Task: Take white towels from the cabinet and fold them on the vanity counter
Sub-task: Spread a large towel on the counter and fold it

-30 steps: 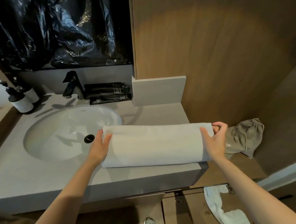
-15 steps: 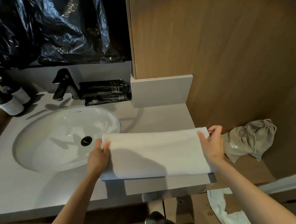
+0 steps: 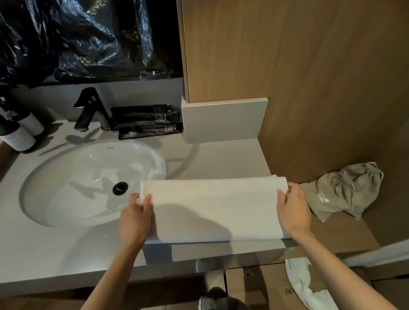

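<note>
Head view: left hand (image 3: pixel 135 221) and right hand (image 3: pixel 294 208) each pinch one end of the folded white towel (image 3: pixel 215 203), lying on the worktop (image 3: pixel 33 251) beside the sink (image 3: pixel 76 179); drawstring bag (image 3: pixel 347 191) nearby hides its content

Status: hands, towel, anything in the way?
Grip: left hand and right hand on opposite ends of white towel. Towel folded, flat on vanity counter, left end at sink rim. Nearby: beige bag beyond right hand, off the towel.
</note>
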